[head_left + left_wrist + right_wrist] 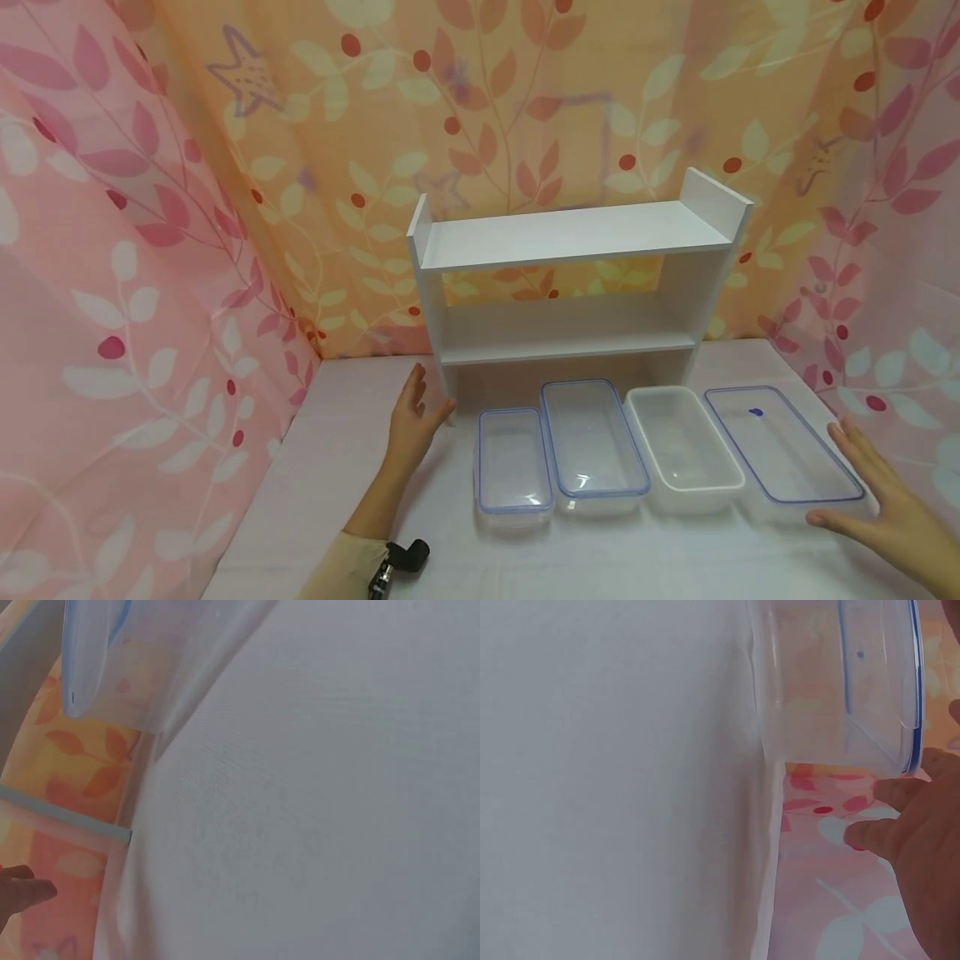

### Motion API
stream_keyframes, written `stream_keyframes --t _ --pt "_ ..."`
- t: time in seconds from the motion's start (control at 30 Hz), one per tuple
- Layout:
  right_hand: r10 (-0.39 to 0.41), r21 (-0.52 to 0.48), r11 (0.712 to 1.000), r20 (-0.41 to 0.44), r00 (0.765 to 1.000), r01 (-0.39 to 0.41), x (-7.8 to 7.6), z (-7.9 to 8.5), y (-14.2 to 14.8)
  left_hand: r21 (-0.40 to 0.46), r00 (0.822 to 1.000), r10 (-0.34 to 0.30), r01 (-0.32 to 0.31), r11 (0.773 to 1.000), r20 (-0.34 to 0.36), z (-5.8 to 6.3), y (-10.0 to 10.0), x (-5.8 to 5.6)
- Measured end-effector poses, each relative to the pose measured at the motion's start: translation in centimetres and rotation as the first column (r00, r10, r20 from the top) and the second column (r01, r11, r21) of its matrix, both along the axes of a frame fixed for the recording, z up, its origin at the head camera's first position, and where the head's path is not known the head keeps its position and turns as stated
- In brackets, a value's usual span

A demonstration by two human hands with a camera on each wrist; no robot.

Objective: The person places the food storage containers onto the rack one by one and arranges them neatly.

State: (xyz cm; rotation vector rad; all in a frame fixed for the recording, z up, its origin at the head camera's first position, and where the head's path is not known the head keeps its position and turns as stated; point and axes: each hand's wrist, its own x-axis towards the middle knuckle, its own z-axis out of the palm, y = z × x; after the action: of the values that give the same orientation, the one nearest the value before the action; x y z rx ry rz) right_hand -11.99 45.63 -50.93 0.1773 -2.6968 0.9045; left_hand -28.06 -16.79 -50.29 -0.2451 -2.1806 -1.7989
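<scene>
Four clear plastic boxes would be several; a row of food containers stands on the white cloth in the head view. My left hand (412,423) is raised beside the lower left side of a white shelf (566,333), fingers extended and thumb apart, holding nothing. The nearest box to it is a small container with a blue-edged lid (513,462). My right hand (892,508) is spread at the right edge of the rightmost blue-rimmed container (783,446), also holding nothing. In the right wrist view, that hand's fingers (900,795) are close to the container's corner.
Between the end boxes stand a larger blue-edged container (596,442) and a white-rimmed container (686,442). The shelf has two boards and upright sides. Floral curtains (360,150) hang behind and on both sides. A black wrist mount (405,557) sits on the left sleeve.
</scene>
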Motion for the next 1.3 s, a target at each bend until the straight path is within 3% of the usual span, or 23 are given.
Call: stream_keyframes --t 0.13,0.53,0.87,1.07,1.3 --pt "0.007 -0.004 1.0 0.035 0.999 -0.006 -0.1 -0.4 0.2 0.036 1.0 -0.01 0.01 0.999 0.006 0.0 0.4 -0.3" --pt "0.066 -0.044 0.997 0.013 0.998 -0.065 -0.2 -1.7 0.7 0.099 0.999 -0.028 0.024 0.995 0.034 -1.0 1.6 -1.0" --pt "0.062 -0.061 0.996 0.056 0.997 -0.058 -0.2 -2.3 0.8 0.132 1.0 -0.026 0.025 0.991 0.004 -1.8 2.2 -1.9" --pt "0.068 -0.093 0.994 0.061 0.996 -0.062 -0.3 -2.7 0.8 0.216 0.999 -0.039 0.04 0.976 -0.009 -2.4 2.3 -2.3" --pt "0.014 -0.052 0.999 0.156 0.988 -0.006 -0.6 -2.5 0.9 0.215 1.0 0.024 -0.026 0.976 0.012 -2.4 2.5 -2.4"
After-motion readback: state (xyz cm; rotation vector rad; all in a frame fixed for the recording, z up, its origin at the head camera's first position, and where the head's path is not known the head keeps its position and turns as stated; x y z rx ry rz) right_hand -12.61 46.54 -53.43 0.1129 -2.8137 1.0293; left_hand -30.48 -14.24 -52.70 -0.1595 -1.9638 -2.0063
